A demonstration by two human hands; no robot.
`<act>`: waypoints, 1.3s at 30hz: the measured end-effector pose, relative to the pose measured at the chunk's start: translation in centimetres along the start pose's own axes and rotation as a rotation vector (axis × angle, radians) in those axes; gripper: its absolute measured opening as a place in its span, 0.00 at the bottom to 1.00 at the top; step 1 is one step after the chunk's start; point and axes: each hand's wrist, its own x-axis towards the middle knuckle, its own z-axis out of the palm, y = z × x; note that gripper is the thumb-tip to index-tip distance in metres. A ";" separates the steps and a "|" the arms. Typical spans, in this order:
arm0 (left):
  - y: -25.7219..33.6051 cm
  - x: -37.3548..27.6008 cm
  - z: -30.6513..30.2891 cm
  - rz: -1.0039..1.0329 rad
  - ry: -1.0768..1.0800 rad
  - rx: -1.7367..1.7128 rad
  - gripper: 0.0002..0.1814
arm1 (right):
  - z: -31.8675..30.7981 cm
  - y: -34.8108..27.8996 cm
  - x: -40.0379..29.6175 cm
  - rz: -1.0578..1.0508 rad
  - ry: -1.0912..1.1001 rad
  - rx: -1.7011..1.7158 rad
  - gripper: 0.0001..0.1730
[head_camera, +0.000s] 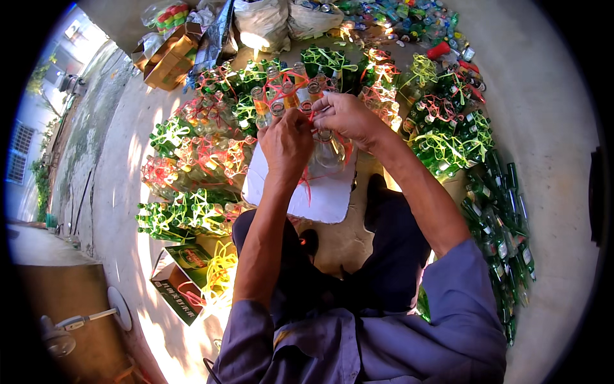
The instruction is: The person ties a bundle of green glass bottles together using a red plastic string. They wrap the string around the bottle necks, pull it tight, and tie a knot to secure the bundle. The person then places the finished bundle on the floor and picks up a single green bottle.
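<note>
Several clear glass bottles (329, 152) stand close together on a white board (319, 204) in front of me. Red plastic strapping (307, 185) runs around and between their necks, and a loose end hangs down over the board. My left hand (289, 139) is at the near left bottle necks, its fingertips closed on the red strapping. Just to its right, my right hand (343, 117) pinches the same strapping between thumb and fingers beside a bottle neck. The fingers hide part of the strapping where the two hands nearly meet.
Green bottles bundled with yellow-green strapping (182, 213) and clear ones with red strapping (211, 156) stand left; more bundles (441, 149) stand right. Loose green bottles (501, 245) lie far right. A carton (180, 283) with yellow strapping (221, 271) sits lower left. White sacks (262, 21) stand beyond.
</note>
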 end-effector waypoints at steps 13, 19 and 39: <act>0.1 0.0 -0.8 0.009 -0.061 -0.124 0.03 | -0.7 -0.7 -1.4 0.009 -0.141 0.295 0.23; 1.0 -0.1 -0.6 -0.001 -0.029 -0.185 0.02 | -0.7 0.5 -1.2 -0.029 -0.089 0.306 0.17; 0.6 0.1 -0.8 0.090 -0.012 -0.031 0.02 | 0.6 1.4 -0.8 -0.147 0.079 0.111 0.18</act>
